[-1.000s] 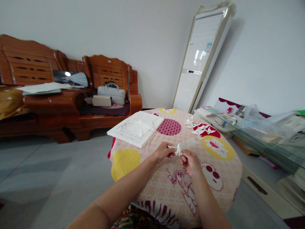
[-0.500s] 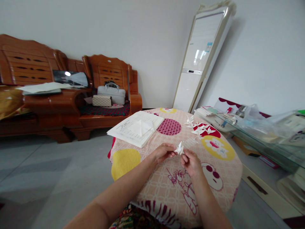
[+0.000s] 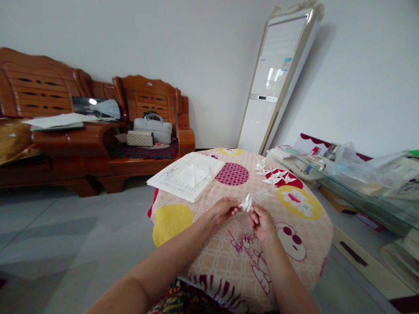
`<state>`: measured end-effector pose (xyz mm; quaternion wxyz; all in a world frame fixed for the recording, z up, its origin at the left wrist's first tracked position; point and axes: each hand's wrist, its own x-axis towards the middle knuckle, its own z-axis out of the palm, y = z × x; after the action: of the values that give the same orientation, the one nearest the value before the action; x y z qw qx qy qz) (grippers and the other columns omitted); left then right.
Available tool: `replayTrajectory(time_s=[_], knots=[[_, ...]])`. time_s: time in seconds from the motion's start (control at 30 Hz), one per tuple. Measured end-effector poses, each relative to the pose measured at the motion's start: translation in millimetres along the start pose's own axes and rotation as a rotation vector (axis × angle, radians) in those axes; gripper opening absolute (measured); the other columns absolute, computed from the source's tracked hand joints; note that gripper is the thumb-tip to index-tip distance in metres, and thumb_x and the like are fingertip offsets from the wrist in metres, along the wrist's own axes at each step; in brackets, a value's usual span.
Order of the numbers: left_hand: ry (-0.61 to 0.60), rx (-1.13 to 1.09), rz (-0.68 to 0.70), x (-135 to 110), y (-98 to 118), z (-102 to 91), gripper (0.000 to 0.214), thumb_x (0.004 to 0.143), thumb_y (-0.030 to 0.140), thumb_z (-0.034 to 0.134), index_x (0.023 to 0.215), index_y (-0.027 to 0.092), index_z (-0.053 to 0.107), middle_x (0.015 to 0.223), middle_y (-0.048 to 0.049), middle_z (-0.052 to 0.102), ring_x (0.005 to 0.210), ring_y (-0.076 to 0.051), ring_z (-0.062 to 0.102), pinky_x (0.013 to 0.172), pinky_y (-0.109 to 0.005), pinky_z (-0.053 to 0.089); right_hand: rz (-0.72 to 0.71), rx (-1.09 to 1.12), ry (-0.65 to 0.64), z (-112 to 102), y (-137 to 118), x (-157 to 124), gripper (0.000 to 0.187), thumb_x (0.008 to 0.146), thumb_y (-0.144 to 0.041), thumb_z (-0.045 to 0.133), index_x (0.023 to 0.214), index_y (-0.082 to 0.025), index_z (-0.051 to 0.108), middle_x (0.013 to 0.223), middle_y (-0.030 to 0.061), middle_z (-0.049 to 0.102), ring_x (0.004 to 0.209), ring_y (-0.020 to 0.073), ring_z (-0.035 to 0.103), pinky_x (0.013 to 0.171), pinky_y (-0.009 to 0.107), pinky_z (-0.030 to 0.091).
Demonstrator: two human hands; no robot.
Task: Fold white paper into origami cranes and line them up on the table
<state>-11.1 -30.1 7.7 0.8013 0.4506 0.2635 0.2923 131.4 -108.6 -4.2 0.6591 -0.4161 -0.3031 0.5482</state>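
Between my two hands is a small white paper crane [image 3: 246, 203], held just above the near middle of the round table. My left hand [image 3: 226, 209] pinches its left side between thumb and fingers. On the other side, my right hand [image 3: 262, 221] grips the right edge, its remaining fingers curled in. Beyond the hands, several finished white paper cranes [image 3: 276, 178] lie in a cluster. A stack of printed sheets [image 3: 173, 174] rests at the table's far left, with white folded paper [image 3: 194, 174] on top.
A patterned cloth [image 3: 216, 257] covers the round table. To the right stands a glass-topped stand [image 3: 353, 200] loaded with papers and plastic bags. Wooden armchairs [image 3: 147, 100] with bags line the wall at left, and a tall white air conditioner [image 3: 262, 96] stands behind.
The crane has shifted and turned very slightly between my fingers, its folds looking a little more spread. Both hands keep their grip in nearly the same place.
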Motion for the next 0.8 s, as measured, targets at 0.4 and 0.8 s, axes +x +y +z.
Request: replayTrajectory(time_s=[0.4, 0.8], knots=[[-0.005, -0.1, -0.039, 0.3, 0.3, 1.0, 0.02, 0.072, 0.021, 0.076, 0.07, 0.008, 0.06, 0.059, -0.0008, 0.061, 0.045, -0.002, 0.047, 0.043, -0.012, 0.032, -0.001, 0.017, 0.032, 1.9, 0.1, -0.1, 0.048, 0.068, -0.051, 0.075, 0.054, -0.022, 0.04, 0.036, -0.0117, 0.03, 0.027, 0.0058, 0.031, 0.026, 0.019, 0.027], [0.061, -0.007, -0.035, 0.8, 3.3, 1.9, 0.023, 0.075, 0.025, 0.072, 0.066, 0.011, 0.057, 0.055, 0.0026, 0.055, 0.041, -0.001, 0.042, 0.041, -0.012, 0.029, -0.039, -0.016, 0.037, -1.6, 2.4, 0.2, 0.048, 0.072, -0.048, 0.072, 0.049, -0.021, 0.04, 0.035, -0.0115, 0.026, 0.025, 0.0056, 0.029, 0.027, 0.019, 0.026]])
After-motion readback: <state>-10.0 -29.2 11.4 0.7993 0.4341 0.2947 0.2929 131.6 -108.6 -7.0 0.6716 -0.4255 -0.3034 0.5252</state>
